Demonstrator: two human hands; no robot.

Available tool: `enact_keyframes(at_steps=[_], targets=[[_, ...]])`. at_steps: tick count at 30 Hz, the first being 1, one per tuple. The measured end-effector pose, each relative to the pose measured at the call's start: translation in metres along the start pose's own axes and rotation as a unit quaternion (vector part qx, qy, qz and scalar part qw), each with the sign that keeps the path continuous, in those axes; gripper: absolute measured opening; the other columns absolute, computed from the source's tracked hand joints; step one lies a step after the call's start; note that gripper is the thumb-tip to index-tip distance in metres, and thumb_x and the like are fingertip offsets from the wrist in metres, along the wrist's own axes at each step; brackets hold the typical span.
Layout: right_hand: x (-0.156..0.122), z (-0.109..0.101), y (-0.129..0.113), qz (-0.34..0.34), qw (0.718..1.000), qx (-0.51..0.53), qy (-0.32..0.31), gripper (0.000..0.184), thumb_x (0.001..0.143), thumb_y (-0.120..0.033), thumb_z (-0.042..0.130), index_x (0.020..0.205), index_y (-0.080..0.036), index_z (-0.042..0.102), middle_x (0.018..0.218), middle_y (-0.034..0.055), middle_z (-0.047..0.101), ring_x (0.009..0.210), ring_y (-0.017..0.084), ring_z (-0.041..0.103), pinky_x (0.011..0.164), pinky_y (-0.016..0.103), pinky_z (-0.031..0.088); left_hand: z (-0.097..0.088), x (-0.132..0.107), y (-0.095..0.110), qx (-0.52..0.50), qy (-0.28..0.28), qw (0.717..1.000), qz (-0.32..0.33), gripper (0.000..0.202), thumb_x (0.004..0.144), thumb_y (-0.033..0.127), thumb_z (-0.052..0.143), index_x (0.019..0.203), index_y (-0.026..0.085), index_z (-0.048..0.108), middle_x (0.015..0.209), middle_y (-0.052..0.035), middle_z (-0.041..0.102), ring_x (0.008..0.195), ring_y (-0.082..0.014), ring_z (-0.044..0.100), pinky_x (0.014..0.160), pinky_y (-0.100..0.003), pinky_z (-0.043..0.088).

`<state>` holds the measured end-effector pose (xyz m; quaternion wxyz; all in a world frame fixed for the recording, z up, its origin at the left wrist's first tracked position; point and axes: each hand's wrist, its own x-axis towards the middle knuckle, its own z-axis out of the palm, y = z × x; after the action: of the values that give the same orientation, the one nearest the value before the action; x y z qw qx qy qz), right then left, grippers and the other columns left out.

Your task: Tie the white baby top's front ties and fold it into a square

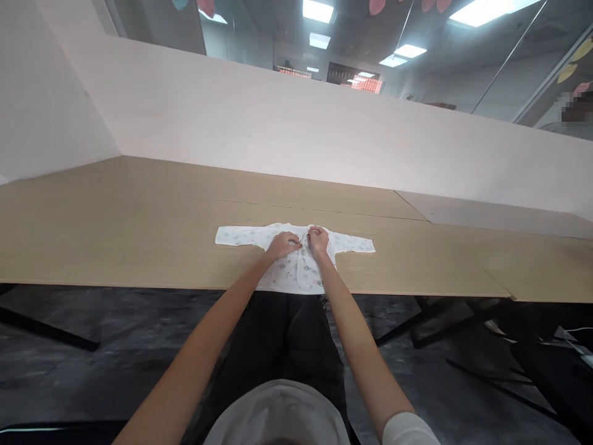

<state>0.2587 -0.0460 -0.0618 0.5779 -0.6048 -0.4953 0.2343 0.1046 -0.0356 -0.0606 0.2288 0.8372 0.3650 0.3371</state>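
Observation:
A small white baby shirt (290, 275) with a scattered print lies spread on the table, its long sleeves stretched out to both sides and its hem at the front edge. Both hands work at its front opening, just below the neckline. My left hand (283, 245) has thumb and fingers closed on the opening's left edge. My right hand (317, 240) pinches the right edge near the collar. Part of the opening between the fingertips is hidden, and any fastener there is too small to make out.
The long wooden table (139, 235) runs along a white wall (278, 133) with a window (361, 49) above it. Black table legs (50, 329) stand below, and a dark chair (551, 377) is at the lower right. A blurred person (572, 127) appears at the far right.

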Motion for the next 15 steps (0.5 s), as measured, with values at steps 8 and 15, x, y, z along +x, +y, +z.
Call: enact_keyframes(at_steps=[8, 15], targets=[[-0.022, -0.015, -0.011, -0.007, 0.995, -0.042, -0.095, 0.019, 0.07, -0.025, 0.052, 0.08, -0.018, 0.067, 0.055, -0.0027, 0.06, 0.055, 0.015, 0.057, 0.06, 0.025, 0.048, 0.002, 0.0, -0.001, 0.029, -0.011, 0.999, 0.014, 0.018, 0.074, 0.033, 0.061, 0.076, 0.022, 0.075, 0.102, -0.0039, 0.072, 0.102, -0.0233, 0.062, 0.101, -0.037, 0.043], [-0.042, -0.027, -0.02, -0.061, 0.98, -0.121, -0.142, 0.023, 0.066, -0.008, 0.053, 0.08, -0.018, 0.068, 0.081, 0.0022, 0.07, 0.07, 0.014, 0.063, 0.074, 0.026, 0.05, 0.005, 0.003, -0.009, 0.025, -0.015, 1.0, 0.005, 0.019, 0.073, 0.034, 0.061, 0.077, 0.022, 0.075, 0.102, -0.0035, 0.072, 0.103, -0.0229, 0.061, 0.103, -0.036, 0.041]])
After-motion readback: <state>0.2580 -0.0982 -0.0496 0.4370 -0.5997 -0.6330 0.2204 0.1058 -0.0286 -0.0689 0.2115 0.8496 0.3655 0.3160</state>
